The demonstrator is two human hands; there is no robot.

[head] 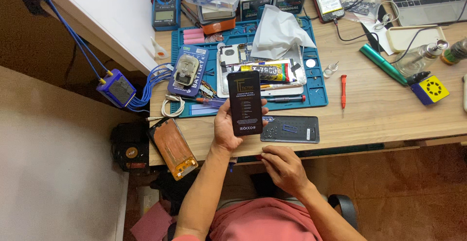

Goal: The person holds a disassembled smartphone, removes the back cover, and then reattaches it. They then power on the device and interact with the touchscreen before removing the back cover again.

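1. Resting nearest the body, the right hand (284, 168) lies palm down at the near edge of the desk (384, 109), fingers loosely curled and holding nothing, probably parked there while the other hand works.
2. The left hand (228, 126) is closed around the lower part of a black panel (245, 103), thumb on one long edge and fingers on the other, lifting it upright toward the camera, seemingly so its printed face can be read.
3. Just right of the panel, a dark phone (290, 128) lies flat on the desk with tiny screws on its back, kept within reach.
4. Left of the panel, an orange-backed screen (173, 147) overhangs the desk edge.
5. Beyond the panel, a blue mat (318, 92) carries an opened phone (233, 56), a glue tube (268, 71) and a white cloth (278, 33).
6. Right of the mat lies a red screwdriver (343, 90).
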